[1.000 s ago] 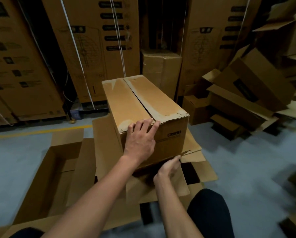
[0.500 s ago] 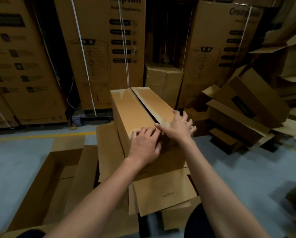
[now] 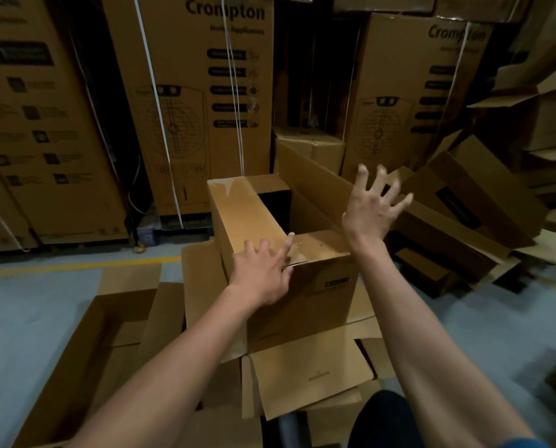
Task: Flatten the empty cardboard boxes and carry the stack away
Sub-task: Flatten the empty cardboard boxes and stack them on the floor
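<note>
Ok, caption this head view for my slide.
Left hand steadies cardboard box; open right hand pushes its flap up.

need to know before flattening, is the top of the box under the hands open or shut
Half open: the right flap stands up, showing the dark inside, while the left flap of the box lies flat under the left hand.

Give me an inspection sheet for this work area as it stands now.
Surface: grey floor with a yellow line.
Job's things: upright box, right top flap raised, left flap down; it stands on flattened cardboard.
Clutter: open box lying at left; heap of loose boxes at right.
Hands: left hand rests on the near top edge; right hand is in the air, fingers spread, holding nothing.
Cables: white straps on the tall cartons.
Surroundings: tall printed cartons behind.
</note>
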A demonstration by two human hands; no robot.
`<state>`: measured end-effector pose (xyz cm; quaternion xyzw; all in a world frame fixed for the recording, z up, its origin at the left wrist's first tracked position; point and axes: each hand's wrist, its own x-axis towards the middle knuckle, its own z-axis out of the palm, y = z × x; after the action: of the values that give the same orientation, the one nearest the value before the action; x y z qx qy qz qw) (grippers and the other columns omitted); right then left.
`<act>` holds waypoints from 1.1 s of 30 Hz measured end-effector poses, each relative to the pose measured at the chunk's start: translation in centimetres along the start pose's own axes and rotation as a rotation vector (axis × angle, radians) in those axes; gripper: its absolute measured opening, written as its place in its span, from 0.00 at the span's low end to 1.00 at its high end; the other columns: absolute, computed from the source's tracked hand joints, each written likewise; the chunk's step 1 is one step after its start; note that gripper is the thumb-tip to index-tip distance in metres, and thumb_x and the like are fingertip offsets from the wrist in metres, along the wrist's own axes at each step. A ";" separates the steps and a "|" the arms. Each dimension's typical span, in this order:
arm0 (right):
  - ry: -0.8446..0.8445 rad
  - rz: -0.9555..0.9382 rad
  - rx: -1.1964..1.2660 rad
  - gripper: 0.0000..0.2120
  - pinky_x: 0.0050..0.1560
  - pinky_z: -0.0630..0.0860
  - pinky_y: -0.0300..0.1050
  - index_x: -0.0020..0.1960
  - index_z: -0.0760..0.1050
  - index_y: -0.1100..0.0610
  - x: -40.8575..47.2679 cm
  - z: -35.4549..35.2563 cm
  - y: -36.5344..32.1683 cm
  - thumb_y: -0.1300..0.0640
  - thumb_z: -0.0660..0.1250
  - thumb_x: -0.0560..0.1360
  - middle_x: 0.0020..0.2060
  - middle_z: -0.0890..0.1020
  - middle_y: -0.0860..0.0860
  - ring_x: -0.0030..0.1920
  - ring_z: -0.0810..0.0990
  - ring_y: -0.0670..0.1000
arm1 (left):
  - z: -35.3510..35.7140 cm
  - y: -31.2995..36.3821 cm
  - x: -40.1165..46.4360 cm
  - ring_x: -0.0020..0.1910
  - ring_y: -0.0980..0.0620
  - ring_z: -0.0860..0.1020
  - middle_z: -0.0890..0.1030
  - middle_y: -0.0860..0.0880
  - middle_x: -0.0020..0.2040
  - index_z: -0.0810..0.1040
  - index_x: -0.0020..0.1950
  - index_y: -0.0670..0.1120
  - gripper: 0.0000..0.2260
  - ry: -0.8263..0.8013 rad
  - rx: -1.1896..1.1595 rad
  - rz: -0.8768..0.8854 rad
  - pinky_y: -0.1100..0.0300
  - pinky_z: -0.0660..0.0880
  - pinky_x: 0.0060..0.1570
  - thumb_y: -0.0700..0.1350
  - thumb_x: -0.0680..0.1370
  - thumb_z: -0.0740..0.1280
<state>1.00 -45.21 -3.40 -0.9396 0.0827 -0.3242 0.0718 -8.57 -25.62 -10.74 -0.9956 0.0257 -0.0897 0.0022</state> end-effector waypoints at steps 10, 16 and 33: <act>-0.619 0.046 -0.054 0.32 0.77 0.53 0.78 0.79 0.67 0.50 -0.8 6.7 2.6 0.33 0.57 0.83 0.76 0.71 0.58 0.78 0.66 0.67 | -2.8 1.0 2.9 0.66 0.32 0.69 0.64 0.40 0.74 0.44 0.82 0.73 0.28 -0.316 0.136 0.091 0.33 0.76 0.63 0.64 0.84 0.53; -0.652 0.167 0.253 0.13 0.57 0.83 0.57 0.67 0.73 0.48 -0.5 8.4 3.9 0.51 0.65 0.84 0.48 0.78 0.52 0.47 0.81 0.53 | -4.2 2.6 4.5 0.63 0.35 0.74 0.69 0.38 0.71 0.59 0.83 0.64 0.26 -0.361 0.261 0.168 0.42 0.78 0.62 0.63 0.84 0.55; -0.329 0.050 0.178 0.13 0.58 0.81 0.60 0.64 0.79 0.49 -2.0 9.0 3.6 0.55 0.70 0.80 0.53 0.80 0.53 0.54 0.80 0.57 | -12.2 -4.2 0.3 0.58 0.40 0.78 0.68 0.39 0.73 0.77 0.57 0.46 0.08 0.204 0.018 -0.093 0.41 0.78 0.52 0.48 0.84 0.61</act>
<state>4.62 -47.56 -12.28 -0.9676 0.0643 -0.1704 0.1751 -10.25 -21.42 1.31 -0.9814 -0.0212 -0.1908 0.0046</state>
